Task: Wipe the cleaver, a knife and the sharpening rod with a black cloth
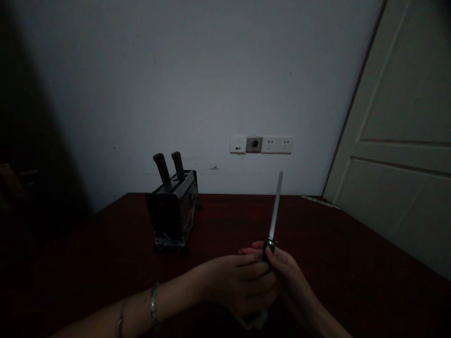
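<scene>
A honing steel [276, 206] with a pale, slim rod and a black handle points upward, leaning slightly right, above the table. My right hand [294, 277] is closed on its handle, with the thumb lying along it just below the guard. Around the lower part of the handle wrap the fingers of my left hand [243, 284], which touches the right. Under the left hand pokes out a small whitish piece [259, 320], perhaps cloth or tissue; how it is held is hidden. Both hands cover most of the handle.
A black knife block [172, 211] stands left on the dark red table [225, 225], with two black-handled knives [162, 168] in its top. Behind are a pale wall with sockets [276, 145] and, at right, a panelled door [398, 117]. A thin strip [320, 202] lies near the back edge.
</scene>
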{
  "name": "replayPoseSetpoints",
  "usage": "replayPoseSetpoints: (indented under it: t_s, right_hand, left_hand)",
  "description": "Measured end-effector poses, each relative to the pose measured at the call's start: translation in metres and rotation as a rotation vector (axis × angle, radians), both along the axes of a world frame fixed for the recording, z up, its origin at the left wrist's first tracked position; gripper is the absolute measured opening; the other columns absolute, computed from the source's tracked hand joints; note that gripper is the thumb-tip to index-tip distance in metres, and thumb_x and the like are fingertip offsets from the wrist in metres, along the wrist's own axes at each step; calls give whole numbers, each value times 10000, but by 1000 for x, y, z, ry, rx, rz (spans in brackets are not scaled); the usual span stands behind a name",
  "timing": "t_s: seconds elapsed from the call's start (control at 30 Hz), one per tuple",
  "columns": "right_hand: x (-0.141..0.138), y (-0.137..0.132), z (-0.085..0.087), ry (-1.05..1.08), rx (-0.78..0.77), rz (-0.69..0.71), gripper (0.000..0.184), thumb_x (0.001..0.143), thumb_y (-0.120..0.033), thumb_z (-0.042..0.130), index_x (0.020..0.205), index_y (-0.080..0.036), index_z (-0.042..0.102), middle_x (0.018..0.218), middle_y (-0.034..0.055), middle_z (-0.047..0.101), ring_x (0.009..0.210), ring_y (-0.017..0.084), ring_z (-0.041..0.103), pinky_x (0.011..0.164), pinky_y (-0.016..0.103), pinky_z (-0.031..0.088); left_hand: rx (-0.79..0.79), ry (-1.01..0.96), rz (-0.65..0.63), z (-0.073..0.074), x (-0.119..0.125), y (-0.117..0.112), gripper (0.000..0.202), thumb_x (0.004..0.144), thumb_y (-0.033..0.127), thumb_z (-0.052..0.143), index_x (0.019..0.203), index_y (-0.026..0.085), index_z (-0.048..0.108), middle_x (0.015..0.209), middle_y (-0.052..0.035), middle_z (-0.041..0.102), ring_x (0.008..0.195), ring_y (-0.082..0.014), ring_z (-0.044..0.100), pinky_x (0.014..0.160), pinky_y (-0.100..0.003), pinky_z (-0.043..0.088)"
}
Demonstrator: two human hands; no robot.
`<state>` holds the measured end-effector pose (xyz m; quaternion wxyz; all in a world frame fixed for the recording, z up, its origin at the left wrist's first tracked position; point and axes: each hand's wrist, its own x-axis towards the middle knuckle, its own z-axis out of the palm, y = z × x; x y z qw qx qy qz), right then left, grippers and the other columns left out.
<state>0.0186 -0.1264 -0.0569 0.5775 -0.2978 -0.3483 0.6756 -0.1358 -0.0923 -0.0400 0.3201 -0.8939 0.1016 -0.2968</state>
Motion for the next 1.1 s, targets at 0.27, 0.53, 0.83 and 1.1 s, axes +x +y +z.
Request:
replayPoseSetpoints:
  t_s: [0.27,0.53,0.83,1.1]
  right_hand:
    - [-1,0,-8,48,22,17,350,680,-429,698,881,-145,665,919,162,715,848,250,662,797,378,455]
    - [4,0,-20,6,65,437,701,630,-710,553,929,-95,705,865,199,712,746,284,674,674,379,472]
    - [-15,7,-51,-126,-136,531,744,766,-704,356,753,-58,724,496,74,621,396,89,539,428,175,315]
    - [-17,17,-59,-83,-218,445,702,703,-700,474,699,-44,724,412,46,543,348,58,472,396,159,265]
  left_hand:
    - [50,36,-95,19,-4,-2,239,811,202,485,922,130,684,1030,-61,664,1032,-224,571,959,-305,457]
    - [-247,-50,-105,78,-20,-11,234,859,127,425,987,28,593,999,-143,672,1038,-213,587,945,-303,484]
    - [-535,-728,24,223,-47,4,287,774,230,627,1040,144,561,957,-38,650,922,-203,641,827,-375,532]
    - [-620,-740,163,363,-96,52,581,853,300,-1,1118,-2,420,1016,-45,583,1041,-212,549,788,-448,389]
